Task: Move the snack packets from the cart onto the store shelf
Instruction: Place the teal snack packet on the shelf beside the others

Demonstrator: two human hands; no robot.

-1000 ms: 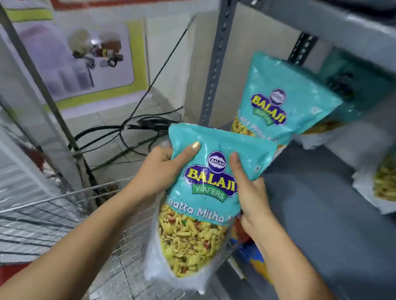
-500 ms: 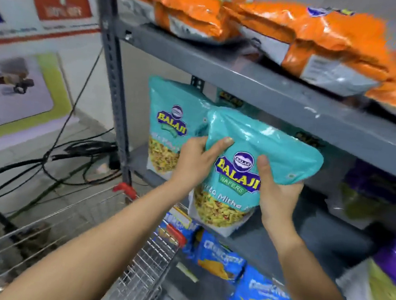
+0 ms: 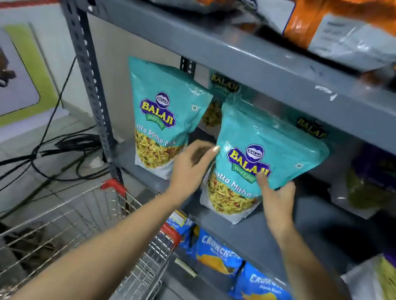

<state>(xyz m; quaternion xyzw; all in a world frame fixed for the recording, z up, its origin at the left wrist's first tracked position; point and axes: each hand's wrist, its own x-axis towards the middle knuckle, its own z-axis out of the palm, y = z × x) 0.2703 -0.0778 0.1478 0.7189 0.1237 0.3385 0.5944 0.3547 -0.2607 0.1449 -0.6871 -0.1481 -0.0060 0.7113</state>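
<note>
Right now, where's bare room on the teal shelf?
Bare grey shelf right of the held packet, before the purple packets. Crowded left: the standing teal packet nearly meets the left hand.

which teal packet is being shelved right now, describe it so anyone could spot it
Start at the grey rack's middle shelf, under the orange packets. Two teal Balaji packets stand at its front; it is the right one, leaning back. Unlike the left packet, it has the left hand and right hand on it.

Teal packet (image 3: pixel 219 97) behind mostly hidden; orange packets (image 3: pixel 357 24) cut off above
</note>
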